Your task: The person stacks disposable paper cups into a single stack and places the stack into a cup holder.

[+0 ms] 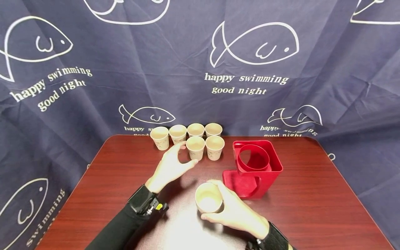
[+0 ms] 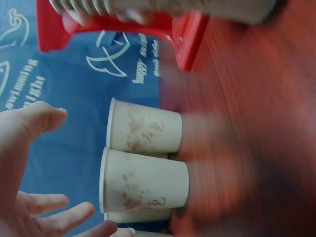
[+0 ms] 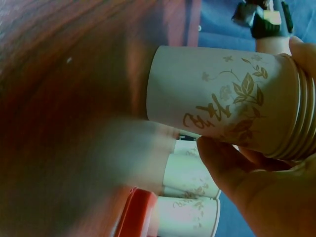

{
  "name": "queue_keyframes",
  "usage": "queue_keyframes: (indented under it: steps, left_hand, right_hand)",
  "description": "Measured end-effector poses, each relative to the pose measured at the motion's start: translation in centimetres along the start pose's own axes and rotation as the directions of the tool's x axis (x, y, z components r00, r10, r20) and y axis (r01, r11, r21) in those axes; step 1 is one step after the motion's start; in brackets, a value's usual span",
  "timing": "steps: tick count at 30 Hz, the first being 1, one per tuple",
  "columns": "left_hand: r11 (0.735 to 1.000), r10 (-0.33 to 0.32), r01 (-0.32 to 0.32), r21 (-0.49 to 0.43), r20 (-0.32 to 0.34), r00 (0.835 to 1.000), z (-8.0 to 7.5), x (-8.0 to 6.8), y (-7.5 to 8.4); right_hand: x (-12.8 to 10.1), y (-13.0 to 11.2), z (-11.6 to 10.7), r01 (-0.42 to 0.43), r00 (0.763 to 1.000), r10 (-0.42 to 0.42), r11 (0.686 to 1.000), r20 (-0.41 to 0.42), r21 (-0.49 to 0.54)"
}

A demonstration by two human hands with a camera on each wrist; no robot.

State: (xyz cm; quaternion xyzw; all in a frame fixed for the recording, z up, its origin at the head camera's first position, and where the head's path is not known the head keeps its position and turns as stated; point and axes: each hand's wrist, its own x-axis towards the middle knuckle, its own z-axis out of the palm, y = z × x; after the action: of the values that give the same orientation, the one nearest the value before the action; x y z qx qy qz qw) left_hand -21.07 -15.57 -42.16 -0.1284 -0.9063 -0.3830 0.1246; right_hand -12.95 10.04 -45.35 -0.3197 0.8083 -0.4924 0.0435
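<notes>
The right hand (image 1: 232, 211) grips a stack of nested beige paper cups printed with brown leaves and script (image 1: 208, 198), fingers and thumb curled round its wall; the right wrist view shows several rims packed together at the stack's mouth (image 3: 296, 106). The stack stands just in front of the red plastic cup holder with a round opening in its top (image 1: 256, 166), close to the holder's flat base but not touching it as far as the head view shows, and its foot sits on or just above the dark red wooden table (image 1: 312, 194).

The left hand (image 1: 170, 166) is spread and holds nothing, thumb and fingers arched apart, hovering over the table to the left of the holder. Its fingertips (image 1: 191, 163) lie just before the nearest cup in a cluster of six loose beige paper cups (image 1: 195, 146), which stand upright in two rows behind and to the left of the holder; in the left wrist view two of these cups (image 2: 143, 158) sit side by side, touching.

Behind the holder hangs a navy cloth printed with white fish outlines and lettering (image 1: 250, 62).
</notes>
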Motion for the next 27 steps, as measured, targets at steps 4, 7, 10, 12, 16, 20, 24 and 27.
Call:
queue_keyframes:
  steps: [4, 7, 10, 12, 16, 20, 24, 27]
  left_hand:
    - [1.0, 0.019, -0.019, 0.0, -0.004, 1.0, 1.0, 1.5, -0.5]
    - [1.0, -0.003, 0.003, 0.027, 0.006, 1.0, 1.6, 2.3, -0.5]
    - [0.996, -0.055, 0.053, 0.07, 0.026, 0.998, 1.9, 3.1, -0.4]
    - [0.993, -0.079, 0.076, 0.087, 0.034, 0.996, 2.0, 3.6, -0.5]
    - [0.985, -0.129, 0.122, 0.123, 0.047, 0.991, 2.2, 4.3, -0.8]
    - [0.982, -0.15, 0.143, 0.121, 0.05, 0.987, 2.4, 4.5, -1.0]
    - [0.982, -0.155, 0.147, 0.115, 0.058, 0.986, 2.7, 4.6, -1.2]
    - [0.984, -0.145, 0.137, 0.115, 0.064, 0.987, 2.8, 4.8, -1.4]
  right_hand:
    - [-0.1, 0.0, 0.0, -0.012, 0.999, 0.01, 0.999, 0.03, 0.053]
    - [-0.1, -0.1, -0.1, -0.021, 0.999, 0.019, 0.998, 0.034, 0.059]
    - [-0.1, -0.2, -0.1, -0.017, 1.0, 0.016, 0.999, 0.026, 0.04]
    - [-0.1, -0.2, -0.1, -0.019, 1.0, 0.019, 0.999, 0.02, 0.028]
    - [0.0, -0.2, -0.1, -0.026, 1.0, 0.026, 1.0, 0.015, 0.009]
    - [0.0, -0.1, -0.1, -0.035, 0.999, 0.035, 0.999, 0.016, 0.003]
    - [0.0, 0.0, -0.2, -0.033, 0.999, 0.033, 0.999, 0.021, 0.004]
    - [0.0, 0.0, -0.3, -0.039, 0.999, 0.039, 0.999, 0.024, 0.001]
